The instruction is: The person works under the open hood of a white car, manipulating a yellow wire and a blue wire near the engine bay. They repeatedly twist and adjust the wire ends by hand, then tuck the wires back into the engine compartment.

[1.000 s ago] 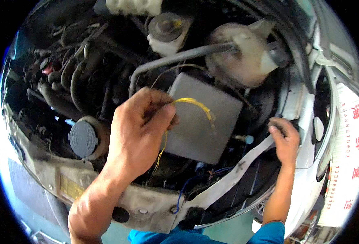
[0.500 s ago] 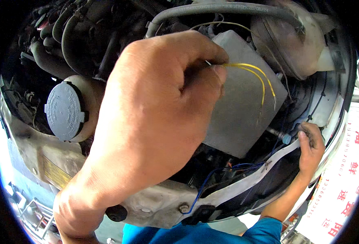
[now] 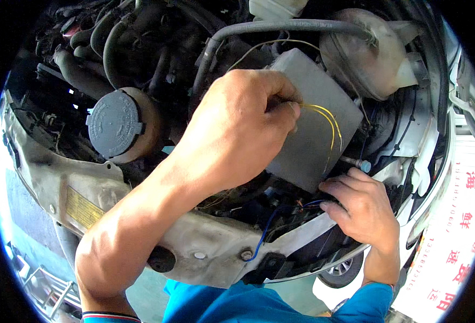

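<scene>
While the left hand (image 3: 243, 121) pinches the yellow wires (image 3: 316, 107) above the grey box (image 3: 302, 153), their free ends run right and curve toward the near side; the right hand (image 3: 362, 209), half-curled beside the box's near corner, looks nearer to those tips, though whether it grips anything I cannot tell.

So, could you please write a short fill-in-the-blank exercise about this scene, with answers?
1. The left hand pinches thin wires coloured ____.
2. The wire ending at the bolt is ____.
3. The large round grey reservoir cap lies on the picture's ____ side.

Missing words: yellow; blue; left.
</scene>
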The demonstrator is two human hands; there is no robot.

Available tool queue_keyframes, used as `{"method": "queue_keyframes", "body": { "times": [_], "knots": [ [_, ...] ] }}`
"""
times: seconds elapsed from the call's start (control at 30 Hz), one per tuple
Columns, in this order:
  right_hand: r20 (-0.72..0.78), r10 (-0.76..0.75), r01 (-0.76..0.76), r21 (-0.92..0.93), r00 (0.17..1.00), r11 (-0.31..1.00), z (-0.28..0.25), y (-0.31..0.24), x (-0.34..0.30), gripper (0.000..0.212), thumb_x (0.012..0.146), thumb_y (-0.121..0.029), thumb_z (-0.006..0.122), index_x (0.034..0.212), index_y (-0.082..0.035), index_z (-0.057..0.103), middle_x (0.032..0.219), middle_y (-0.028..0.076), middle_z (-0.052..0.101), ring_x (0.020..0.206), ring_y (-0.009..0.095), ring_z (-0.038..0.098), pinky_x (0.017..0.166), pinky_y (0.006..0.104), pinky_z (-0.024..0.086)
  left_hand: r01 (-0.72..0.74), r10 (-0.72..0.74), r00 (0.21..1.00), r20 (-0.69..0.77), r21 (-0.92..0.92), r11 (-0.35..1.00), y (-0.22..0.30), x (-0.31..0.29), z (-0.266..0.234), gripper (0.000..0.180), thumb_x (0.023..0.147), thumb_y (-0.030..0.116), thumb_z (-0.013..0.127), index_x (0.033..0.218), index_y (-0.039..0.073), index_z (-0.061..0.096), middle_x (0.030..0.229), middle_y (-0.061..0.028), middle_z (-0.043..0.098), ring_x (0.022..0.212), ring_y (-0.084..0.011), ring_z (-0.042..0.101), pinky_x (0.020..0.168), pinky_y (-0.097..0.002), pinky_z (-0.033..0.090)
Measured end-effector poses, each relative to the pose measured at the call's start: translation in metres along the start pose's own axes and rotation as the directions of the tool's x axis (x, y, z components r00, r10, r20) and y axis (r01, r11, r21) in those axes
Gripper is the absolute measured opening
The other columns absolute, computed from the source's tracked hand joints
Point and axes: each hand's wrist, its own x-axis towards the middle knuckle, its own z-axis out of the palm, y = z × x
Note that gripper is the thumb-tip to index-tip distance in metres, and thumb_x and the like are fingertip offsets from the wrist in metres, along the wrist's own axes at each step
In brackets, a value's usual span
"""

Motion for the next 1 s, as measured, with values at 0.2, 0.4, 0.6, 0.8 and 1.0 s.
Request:
{"method": "queue_keyframes", "body": {
  "times": [0.2,0.4,0.6,0.8,1.0],
  "knots": [
    [0.274,0.025,0.003,-0.102,0.961,0.995,-0.005,-0.002,0.009,0.024,0.085,-0.029,0.070,0.083,-0.005,0.074,0.078,0.013,0.071,0.082,0.034,0.069,0.069,0.0467,0.054,0.049,-0.047,0.997,0.057,-0.038,0.998,0.001,0.004,-0.004,0.021,0.096,0.012,0.065,0.107,-0.005,0.071,0.085,-0.0068,0.073,0.078,-0.0114,0.065,0.074,-0.0293,0.053],
    [0.370,0.085,-0.030,-0.153,0.925,0.988,-0.009,-0.004,0.016,0.027,0.086,-0.031,0.069,0.081,-0.006,0.074,0.077,0.016,0.070,0.083,0.037,0.069,0.071,0.0491,0.054,0.091,-0.083,0.992,0.093,-0.082,0.992,0.003,0.003,-0.003,0.021,0.098,0.012,0.064,0.109,-0.005,0.070,0.086,-0.0062,0.073,0.078,-0.0108,0.064,0.074,-0.0285,0.053],
    [0.105,-0.002,-0.004,0.062,0.995,0.998,-0.001,0.010,0.000,0.021,0.084,-0.024,0.072,0.087,-0.003,0.073,0.081,0.017,0.070,0.084,0.037,0.069,0.074,0.0492,0.055,0.083,-0.076,0.994,0.078,-0.082,0.993,0.004,0.003,-0.005,0.022,0.098,0.012,0.064,0.109,-0.005,0.070,0.088,-0.0071,0.074,0.079,-0.0116,0.066,0.075,-0.0288,0.054],
    [-0.106,0.083,-0.072,0.108,0.991,0.992,0.012,0.004,-0.010,0.013,0.082,-0.013,0.073,0.090,-0.003,0.072,0.081,0.017,0.070,0.081,0.037,0.069,0.072,0.0470,0.055,0.079,-0.073,0.995,0.070,-0.082,0.994,0.003,0.003,-0.006,0.022,0.098,0.012,0.064,0.109,-0.005,0.070,0.090,-0.0073,0.075,0.078,-0.0120,0.066,0.074,-0.0292,0.054],
    [-0.169,0.079,-0.017,0.338,0.982,0.941,0.015,0.018,-0.018,0.018,0.079,-0.006,0.076,0.095,-0.001,0.073,0.086,0.017,0.072,0.082,0.036,0.070,0.072,0.0433,0.056,0.131,-0.117,0.985,0.128,-0.113,0.985,0.008,0.002,-0.005,0.022,0.099,0.014,0.064,0.111,-0.004,0.070,0.088,-0.0053,0.073,0.075,-0.0090,0.063,0.069,-0.0270,0.052]
  ]
}}
